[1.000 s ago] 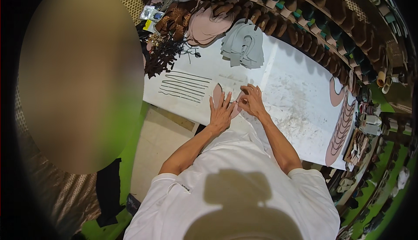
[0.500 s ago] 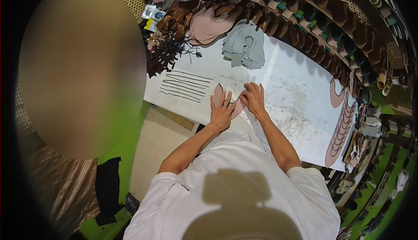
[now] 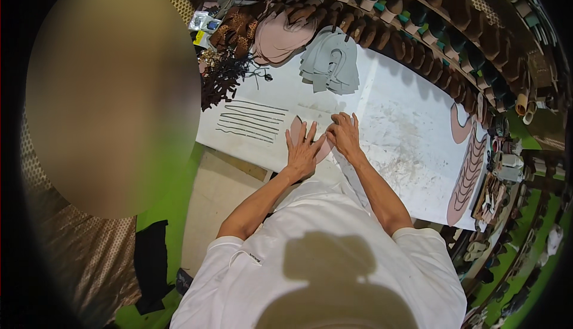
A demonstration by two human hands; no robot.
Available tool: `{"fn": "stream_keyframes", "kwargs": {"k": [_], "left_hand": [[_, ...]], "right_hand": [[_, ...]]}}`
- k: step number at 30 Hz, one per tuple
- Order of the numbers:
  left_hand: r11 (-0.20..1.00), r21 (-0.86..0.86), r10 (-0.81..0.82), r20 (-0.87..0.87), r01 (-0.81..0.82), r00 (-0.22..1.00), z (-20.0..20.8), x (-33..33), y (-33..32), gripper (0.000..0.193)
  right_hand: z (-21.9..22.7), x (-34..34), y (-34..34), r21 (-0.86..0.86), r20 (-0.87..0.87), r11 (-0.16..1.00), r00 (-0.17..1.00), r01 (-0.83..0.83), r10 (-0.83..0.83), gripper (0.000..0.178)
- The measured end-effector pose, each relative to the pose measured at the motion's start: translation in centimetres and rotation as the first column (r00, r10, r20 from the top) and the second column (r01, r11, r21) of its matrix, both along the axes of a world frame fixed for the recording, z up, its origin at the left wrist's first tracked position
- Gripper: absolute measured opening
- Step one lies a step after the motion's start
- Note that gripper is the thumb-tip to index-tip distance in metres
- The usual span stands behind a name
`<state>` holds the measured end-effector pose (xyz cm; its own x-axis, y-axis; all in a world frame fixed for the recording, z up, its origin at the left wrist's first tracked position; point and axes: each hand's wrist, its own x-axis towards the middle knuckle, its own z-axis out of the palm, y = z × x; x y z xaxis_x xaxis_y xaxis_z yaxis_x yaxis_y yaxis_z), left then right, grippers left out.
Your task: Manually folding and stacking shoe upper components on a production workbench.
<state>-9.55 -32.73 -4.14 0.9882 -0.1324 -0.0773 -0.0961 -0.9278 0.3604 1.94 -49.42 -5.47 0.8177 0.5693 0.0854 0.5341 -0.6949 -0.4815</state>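
A pink curved piece of shoe upper (image 3: 324,150) lies on the white tabletop close in front of me, a pointed end showing beside my left fingers. My left hand (image 3: 303,153) rests flat over its middle with the fingers spread, covering much of it. At the piece's right arm, my right hand (image 3: 344,136) has thumb and fingertips pinched together on the edge. Whether a thin strip is also between those fingertips is too small to tell. Several thin dark strips (image 3: 250,121) are laid out in rows to the left of my hands.
Beyond my hands sits a stack of grey cut templates (image 3: 329,66). Pink curved pieces (image 3: 467,177) overlap in a line at the table's right end. Dark cords (image 3: 224,78) and leopard-print material (image 3: 234,32) pile up at the far left. Rows of shoes (image 3: 412,51) line the back.
My view has shifted slightly. The right hand's pinched fingers have moved a little along the pink piece's edge; the left hand stays flat on it.
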Motion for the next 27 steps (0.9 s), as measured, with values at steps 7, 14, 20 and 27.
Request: {"fn": "stream_keyframes", "kwargs": {"k": [7, 14, 20, 27], "left_hand": [[0.997, 0.055, -0.053, -0.078, 0.058, 0.996, -0.2, 0.7, 0.0, 0.074], [0.999, 0.031, -0.016, -0.050, 0.017, 0.999, 0.2, 0.9, 0.0, 0.074], [0.998, 0.035, -0.048, -0.113, 0.052, 0.992, 1.0, 1.4, 0.0, 0.075], [0.999, 0.008, -0.038, -0.110, 0.039, 0.993, 0.9, 1.2, 0.0, 0.076]], "right_hand": [[-0.1, 0.1, -0.1, -0.012, -0.002, 1.000, 1.000, 0.002, -0.002, 0.012], [0.2, 0.2, -0.1, -0.006, 0.012, 1.000, 1.000, 0.001, -0.001, 0.012], [0.0, 0.4, -1.2, 0.004, 0.006, 1.000, 1.000, -0.001, 0.001, 0.013], [0.1, 0.7, -1.5, 0.040, -0.028, 0.999, 0.999, -0.029, 0.030, 0.014]]}}
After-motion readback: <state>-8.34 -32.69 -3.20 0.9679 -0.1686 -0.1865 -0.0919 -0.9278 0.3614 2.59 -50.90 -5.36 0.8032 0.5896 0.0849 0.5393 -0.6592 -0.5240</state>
